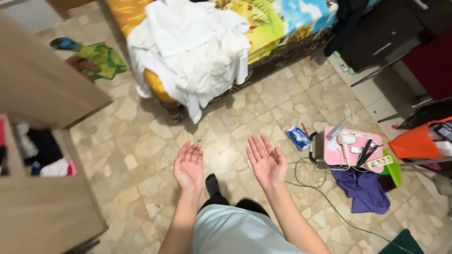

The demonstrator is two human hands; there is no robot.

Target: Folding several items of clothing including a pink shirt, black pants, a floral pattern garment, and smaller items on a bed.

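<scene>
My left hand [189, 166] and my right hand [266, 161] are held out in front of me, palms up, fingers straight and slightly apart. Neither holds anything. They hover above the stone-patterned tile floor [141, 136]. Below them I see my pale shorts [235, 233] and a foot in a dark sock [212, 184]. Ahead, a heap of white garments [193, 47] lies on the corner of a bed with a bright yellow and blue cover [263, 23].
A wooden wardrobe with an open door [42, 80] stands at left, clothes on its shelf. A green cloth [101, 60] lies on the floor. At right: a pink stool [353, 153] with a hair dryer, a power strip, a purple cloth [365, 190], a green cable, an orange bag [416, 141].
</scene>
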